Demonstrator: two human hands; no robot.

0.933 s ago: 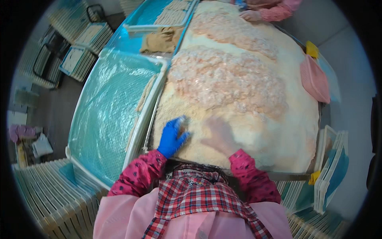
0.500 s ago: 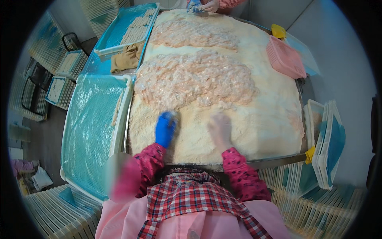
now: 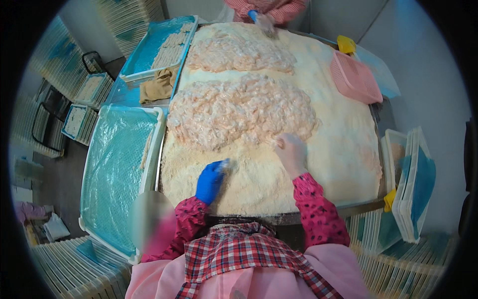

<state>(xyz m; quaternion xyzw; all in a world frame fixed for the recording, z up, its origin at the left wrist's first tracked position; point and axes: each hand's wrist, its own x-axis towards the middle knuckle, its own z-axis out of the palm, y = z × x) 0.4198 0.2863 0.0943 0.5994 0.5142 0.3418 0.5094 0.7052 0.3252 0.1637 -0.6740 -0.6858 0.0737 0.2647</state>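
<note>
My left hand (image 3: 211,179), in a blue glove, rests low over the powder-covered board (image 3: 194,189), fingers curled together with white powder on their tips; whatever may be inside them is hidden. Farther right, my right hand (image 3: 291,154), pale-gloved, has its fingers closed on some raw pinkish mixture at the lower right edge of the nearer wet, lumpy pile (image 3: 239,109). A second, smaller pile (image 3: 239,52) lies beyond, across a strip of powder.
Left are a film-lined tray (image 3: 114,174), a tray of strips (image 3: 164,47) and a brown cloth (image 3: 154,89). Right are a pink basket (image 3: 353,74), yellow scraper (image 3: 346,44) and racked trays (image 3: 413,189). A co-worker (image 3: 264,12) works at the far edge. Stacked trays (image 3: 79,269) surround the table.
Since half a second ago, my right hand has moved to the right and forward onto the pile's edge and closed there. My left hand remains on the powder, now angled more rightward.
</note>
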